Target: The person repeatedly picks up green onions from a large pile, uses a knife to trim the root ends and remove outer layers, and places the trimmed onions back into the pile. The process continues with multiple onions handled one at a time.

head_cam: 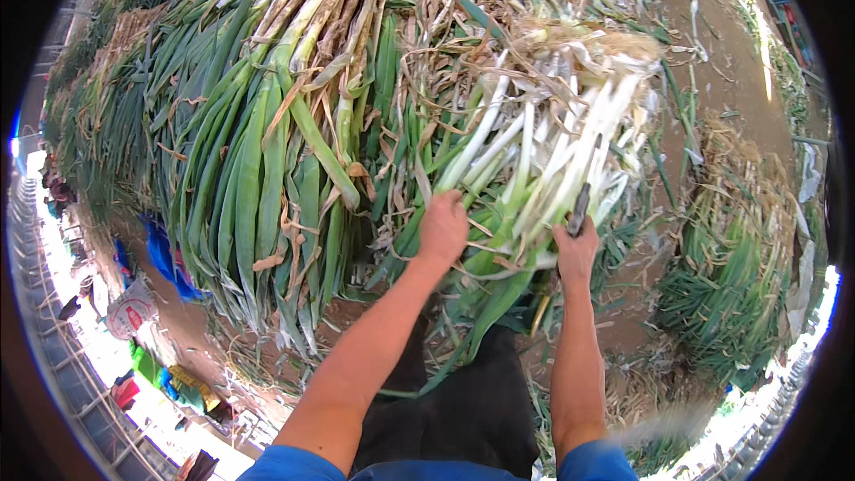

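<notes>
My left hand (pixel 443 226) is closed around the green part of a large Welsh onion stalk (pixel 471 141), whose white shank points away from me. To its right, my right hand (pixel 577 245) grips a knife (pixel 580 206) by its dark handle, with the slim blade pointing away over the stalks. Beneath and beyond both hands lies a pile of peeled white onion stalks (pixel 593 121), roots to the far side. Long green leaves (pixel 497 294) hang from the pile toward my dark trousers. The fingers hide part of the stalk held in my left hand.
A tall heap of unpeeled onions (pixel 260 120) stands close on my left. Another onion bundle (pixel 728 267) lies on the ground at right. Dry peelings (pixel 467 33) cover the far side. Bags and a white sack (pixel 132 310) bearing writing sit at lower left.
</notes>
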`<state>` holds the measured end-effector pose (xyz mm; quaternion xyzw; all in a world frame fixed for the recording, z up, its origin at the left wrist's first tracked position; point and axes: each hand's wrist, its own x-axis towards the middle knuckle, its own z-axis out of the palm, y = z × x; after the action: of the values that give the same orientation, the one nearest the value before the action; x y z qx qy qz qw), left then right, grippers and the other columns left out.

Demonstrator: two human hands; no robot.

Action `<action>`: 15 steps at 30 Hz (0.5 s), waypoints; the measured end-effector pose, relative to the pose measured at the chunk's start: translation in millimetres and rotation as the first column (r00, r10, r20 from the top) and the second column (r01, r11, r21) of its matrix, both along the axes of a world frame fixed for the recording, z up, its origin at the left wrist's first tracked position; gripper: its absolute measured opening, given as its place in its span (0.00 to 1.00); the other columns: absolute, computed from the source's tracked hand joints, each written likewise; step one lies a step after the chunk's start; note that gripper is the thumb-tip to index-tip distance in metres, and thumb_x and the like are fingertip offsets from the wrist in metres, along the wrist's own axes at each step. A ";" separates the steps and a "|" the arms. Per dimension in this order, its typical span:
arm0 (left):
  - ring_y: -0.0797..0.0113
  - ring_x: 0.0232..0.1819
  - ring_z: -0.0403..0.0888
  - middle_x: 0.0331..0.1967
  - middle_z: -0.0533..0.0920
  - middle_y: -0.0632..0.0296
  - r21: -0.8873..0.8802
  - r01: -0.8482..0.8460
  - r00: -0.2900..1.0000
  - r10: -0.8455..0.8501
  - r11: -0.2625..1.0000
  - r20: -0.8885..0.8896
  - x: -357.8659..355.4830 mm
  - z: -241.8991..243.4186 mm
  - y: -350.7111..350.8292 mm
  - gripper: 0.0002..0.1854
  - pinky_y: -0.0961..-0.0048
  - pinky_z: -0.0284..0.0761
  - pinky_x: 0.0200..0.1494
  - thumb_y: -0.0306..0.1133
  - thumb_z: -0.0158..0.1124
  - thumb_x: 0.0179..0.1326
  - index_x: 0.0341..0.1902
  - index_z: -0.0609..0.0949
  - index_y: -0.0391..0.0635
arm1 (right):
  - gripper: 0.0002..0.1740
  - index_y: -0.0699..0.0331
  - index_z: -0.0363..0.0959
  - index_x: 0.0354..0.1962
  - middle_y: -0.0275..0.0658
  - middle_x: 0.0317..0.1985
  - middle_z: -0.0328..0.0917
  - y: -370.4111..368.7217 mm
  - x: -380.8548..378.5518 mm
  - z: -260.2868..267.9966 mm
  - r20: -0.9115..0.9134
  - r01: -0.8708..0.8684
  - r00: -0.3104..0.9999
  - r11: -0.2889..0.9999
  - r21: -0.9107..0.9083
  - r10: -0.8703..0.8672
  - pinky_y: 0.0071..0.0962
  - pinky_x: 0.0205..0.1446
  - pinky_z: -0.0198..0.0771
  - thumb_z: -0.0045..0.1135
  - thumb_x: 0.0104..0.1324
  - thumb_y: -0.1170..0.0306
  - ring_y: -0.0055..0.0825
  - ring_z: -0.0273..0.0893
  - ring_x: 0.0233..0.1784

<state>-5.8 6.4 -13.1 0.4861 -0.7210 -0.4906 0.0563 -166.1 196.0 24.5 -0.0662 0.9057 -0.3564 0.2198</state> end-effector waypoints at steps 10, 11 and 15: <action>0.37 0.44 0.81 0.45 0.80 0.41 -0.150 0.318 0.874 -0.228 0.936 0.430 -30.2 -110.4 -39.2 0.12 0.48 0.80 0.49 0.30 0.59 0.60 0.44 0.79 0.36 | 0.29 0.68 0.72 0.57 0.33 0.36 0.75 20.4 42.9 -10.5 0.112 0.003 0.994 0.984 -0.176 0.017 0.26 0.44 0.69 0.63 0.56 0.77 0.23 0.69 0.36; 0.37 0.45 0.81 0.44 0.78 0.40 -0.160 0.408 0.860 -0.320 0.899 0.397 -43.7 -93.7 -20.7 0.10 0.47 0.79 0.49 0.29 0.58 0.60 0.42 0.79 0.35 | 0.30 0.68 0.71 0.58 0.34 0.38 0.75 30.3 39.9 -17.5 0.037 -0.033 0.999 0.989 -0.145 0.039 0.27 0.46 0.69 0.63 0.56 0.77 0.24 0.70 0.38; 0.40 0.47 0.80 0.47 0.77 0.40 0.111 0.457 0.851 -0.471 0.882 0.231 -41.5 -62.5 -23.4 0.13 0.48 0.77 0.51 0.29 0.58 0.60 0.46 0.80 0.35 | 0.33 0.70 0.67 0.59 0.42 0.46 0.75 38.2 36.6 -41.3 -0.054 -0.054 0.997 0.989 -0.137 0.047 0.33 0.57 0.70 0.64 0.55 0.78 0.34 0.74 0.48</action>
<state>-47.3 -17.0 -75.6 0.3573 -0.8050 -0.4427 -0.1683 -129.4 234.2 -16.8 -0.1133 0.8822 -0.4107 0.2005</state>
